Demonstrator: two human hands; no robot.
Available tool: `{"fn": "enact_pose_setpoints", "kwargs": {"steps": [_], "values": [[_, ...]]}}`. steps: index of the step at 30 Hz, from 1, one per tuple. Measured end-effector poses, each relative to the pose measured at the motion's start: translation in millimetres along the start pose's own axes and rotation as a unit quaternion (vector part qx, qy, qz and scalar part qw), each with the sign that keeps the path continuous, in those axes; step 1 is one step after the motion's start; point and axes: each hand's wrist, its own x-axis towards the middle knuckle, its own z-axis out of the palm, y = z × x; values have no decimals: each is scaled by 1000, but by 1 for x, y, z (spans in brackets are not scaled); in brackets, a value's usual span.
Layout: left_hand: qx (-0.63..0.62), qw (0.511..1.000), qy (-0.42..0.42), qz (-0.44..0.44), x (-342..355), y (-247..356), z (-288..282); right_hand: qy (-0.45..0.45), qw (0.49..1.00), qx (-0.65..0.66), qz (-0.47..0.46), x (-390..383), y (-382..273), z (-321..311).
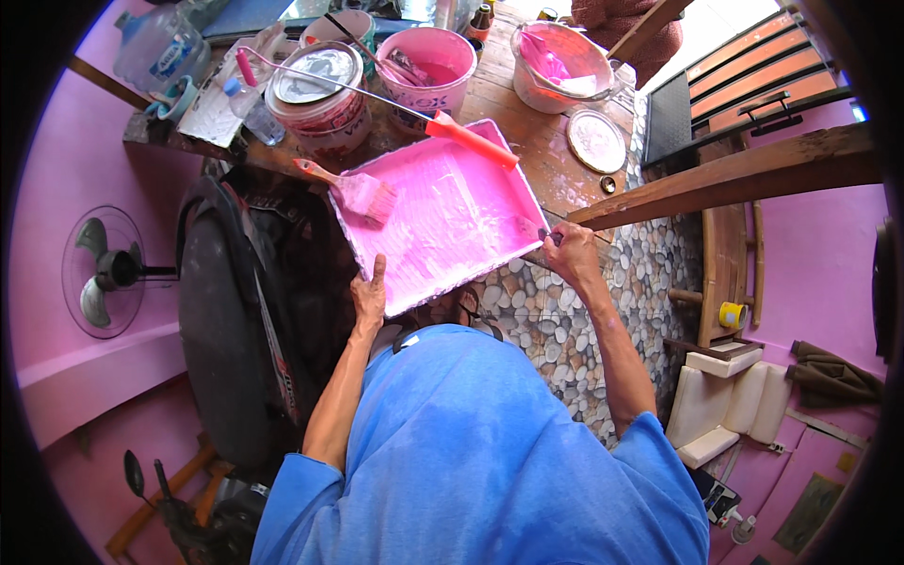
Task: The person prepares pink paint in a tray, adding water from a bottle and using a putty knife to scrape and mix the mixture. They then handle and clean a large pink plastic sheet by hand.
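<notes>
A paint tray (443, 240) coated in pink paint sits tilted at the table's front edge. My left hand (369, 290) grips its lower left edge, thumb up. Beside the tray's right corner, my right hand (568, 247) is closed on a small dark handle, perhaps a scraper, whose tip is unclear. A pink-stained brush (363, 198) rests on the tray's left part. A roller with a red sleeve (476, 141) lies across the tray's back edge, its long metal rod running over the buckets.
The wooden table (546, 165) holds paint buckets (424, 94), a white basin (556, 80), a lid (593, 141) and bottles (259, 118). A wooden beam (725, 174) juts from the right. A motorbike (212, 320) and fan (118, 270) stand left. Another person (631, 28) is behind the table.
</notes>
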Motion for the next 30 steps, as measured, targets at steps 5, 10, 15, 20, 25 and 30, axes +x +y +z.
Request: {"fn": "enact_pose_setpoints", "kwargs": {"steps": [5,10,15,20,25,30], "values": [[-2,999,39,33,-5,5,3,-26,999,35,15,0,-6,-3],[-15,1000,22,14,-2,-3,4,-12,999,-39,-11,6,-1,8],[-9,1000,6,-6,3,-10,-1,-37,999,4,-30,9,-8,9],[9,1000,15,-17,-2,-2,1,-63,997,-30,-43,10,-12,13],[9,1000,6,-14,2,-9,-1,-64,997,-21,-48,14,-21,11],[5,1000,10,-10,-1,-3,-1,-109,990,-52,-70,13,-16,19]]}}
